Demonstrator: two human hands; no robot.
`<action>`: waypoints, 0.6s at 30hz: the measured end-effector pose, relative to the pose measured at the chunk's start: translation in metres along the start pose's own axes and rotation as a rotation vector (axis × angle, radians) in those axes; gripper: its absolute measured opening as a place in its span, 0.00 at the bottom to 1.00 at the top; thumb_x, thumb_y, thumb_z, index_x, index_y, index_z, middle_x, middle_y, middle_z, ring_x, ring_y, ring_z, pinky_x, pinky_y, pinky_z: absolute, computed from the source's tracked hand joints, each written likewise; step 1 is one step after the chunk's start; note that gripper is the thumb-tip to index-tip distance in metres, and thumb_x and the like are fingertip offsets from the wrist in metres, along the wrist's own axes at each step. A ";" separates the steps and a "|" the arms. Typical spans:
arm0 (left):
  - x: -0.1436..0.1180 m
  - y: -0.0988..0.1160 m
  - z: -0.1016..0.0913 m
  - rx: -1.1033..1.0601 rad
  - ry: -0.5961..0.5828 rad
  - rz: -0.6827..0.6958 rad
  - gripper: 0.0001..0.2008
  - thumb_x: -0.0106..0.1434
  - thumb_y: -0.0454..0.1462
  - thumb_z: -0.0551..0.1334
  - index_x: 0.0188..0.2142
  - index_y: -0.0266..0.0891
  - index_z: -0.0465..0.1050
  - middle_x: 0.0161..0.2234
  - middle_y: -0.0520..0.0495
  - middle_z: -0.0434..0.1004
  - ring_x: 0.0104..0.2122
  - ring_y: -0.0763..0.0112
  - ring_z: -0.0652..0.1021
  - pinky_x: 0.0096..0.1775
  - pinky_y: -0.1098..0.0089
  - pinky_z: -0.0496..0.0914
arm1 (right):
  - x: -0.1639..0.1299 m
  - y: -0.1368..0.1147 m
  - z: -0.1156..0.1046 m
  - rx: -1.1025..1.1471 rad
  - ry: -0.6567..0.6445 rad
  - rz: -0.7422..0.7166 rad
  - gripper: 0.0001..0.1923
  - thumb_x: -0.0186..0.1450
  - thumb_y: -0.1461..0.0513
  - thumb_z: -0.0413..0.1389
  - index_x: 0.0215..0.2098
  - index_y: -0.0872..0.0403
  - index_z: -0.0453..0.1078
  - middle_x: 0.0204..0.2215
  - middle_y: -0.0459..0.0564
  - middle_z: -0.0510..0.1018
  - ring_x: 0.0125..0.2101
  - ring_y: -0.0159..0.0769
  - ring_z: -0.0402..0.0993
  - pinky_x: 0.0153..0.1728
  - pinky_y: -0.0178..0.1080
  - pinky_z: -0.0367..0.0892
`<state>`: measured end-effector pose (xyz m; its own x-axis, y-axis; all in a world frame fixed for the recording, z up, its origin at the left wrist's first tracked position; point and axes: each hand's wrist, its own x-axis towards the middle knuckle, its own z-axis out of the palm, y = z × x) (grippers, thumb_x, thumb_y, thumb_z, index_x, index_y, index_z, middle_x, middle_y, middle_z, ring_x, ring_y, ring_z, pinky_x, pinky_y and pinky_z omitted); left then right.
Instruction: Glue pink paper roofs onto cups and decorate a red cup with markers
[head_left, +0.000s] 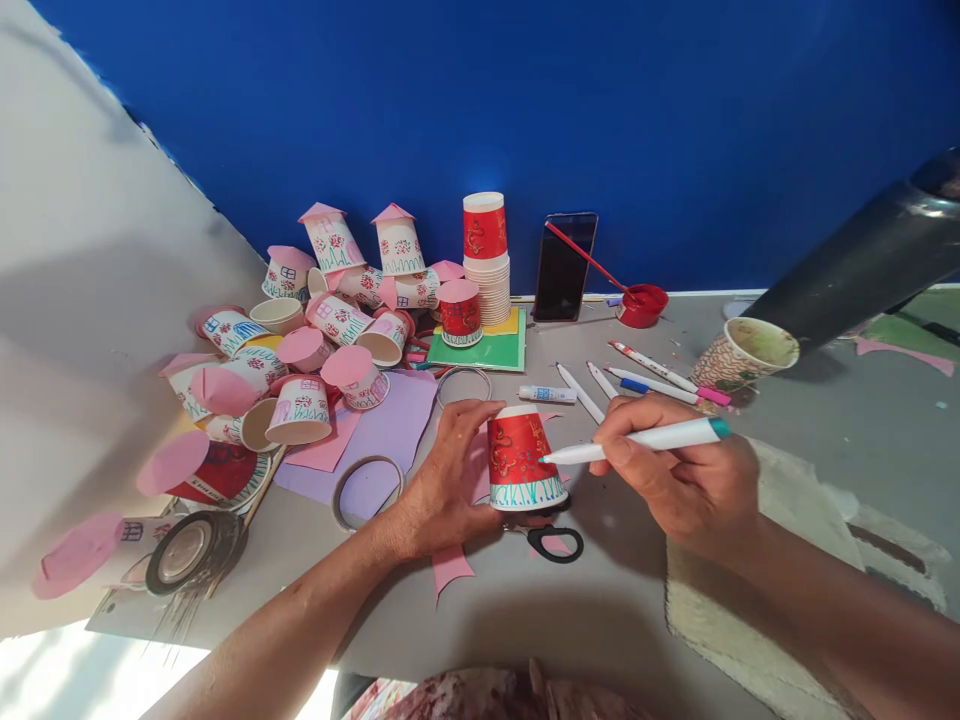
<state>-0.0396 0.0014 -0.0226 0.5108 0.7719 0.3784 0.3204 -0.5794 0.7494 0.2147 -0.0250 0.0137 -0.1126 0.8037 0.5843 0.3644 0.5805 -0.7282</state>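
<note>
Upside down and a little tilted, a red paper cup (517,450) with a white band at its rim is held by my left hand (450,480), fingers round its left side. Green grass-like strokes run along the white band. In my right hand (675,470) is a white felt-tip marker (637,440) with a green end cap. Its tip is at the red wall of the cup, seemingly touching it. Black-handled scissors (555,543) lie just below the cup, their blades partly hidden. Pink paper scraps (451,570) lie around them.
Many decorated cups with pink paper roofs (300,405) pile up at left. A cup stack (491,285) stands on green card (495,350). Behind are a phone (566,268) and red pot (643,308); markers (660,370), a patterned cup (742,355) and cloth (750,590) lie right.
</note>
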 end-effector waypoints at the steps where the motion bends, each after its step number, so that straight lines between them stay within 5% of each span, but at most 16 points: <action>1: 0.000 0.000 0.000 0.009 -0.003 0.005 0.54 0.50 0.41 0.83 0.70 0.53 0.57 0.60 0.40 0.65 0.61 0.50 0.73 0.61 0.46 0.75 | 0.000 0.000 0.001 0.006 -0.015 -0.007 0.07 0.72 0.62 0.58 0.34 0.49 0.74 0.25 0.44 0.80 0.24 0.34 0.77 0.27 0.37 0.70; 11: -0.001 -0.005 0.000 -0.018 0.002 -0.016 0.54 0.48 0.44 0.84 0.69 0.52 0.57 0.61 0.40 0.66 0.62 0.51 0.72 0.62 0.48 0.74 | 0.002 -0.002 0.000 0.081 -0.024 0.050 0.12 0.75 0.57 0.58 0.33 0.50 0.75 0.23 0.43 0.80 0.23 0.33 0.77 0.26 0.36 0.70; 18: 0.000 -0.002 0.001 -0.140 0.052 -0.126 0.55 0.48 0.48 0.84 0.68 0.53 0.57 0.63 0.40 0.68 0.62 0.50 0.75 0.65 0.47 0.71 | 0.004 0.009 0.000 0.182 0.181 0.078 0.10 0.78 0.54 0.55 0.46 0.48 0.76 0.28 0.46 0.85 0.22 0.33 0.73 0.23 0.37 0.68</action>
<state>-0.0398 0.0020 -0.0246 0.4305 0.8508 0.3014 0.2637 -0.4379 0.8595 0.2173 -0.0166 0.0092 0.0821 0.8200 0.5664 0.1914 0.5448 -0.8164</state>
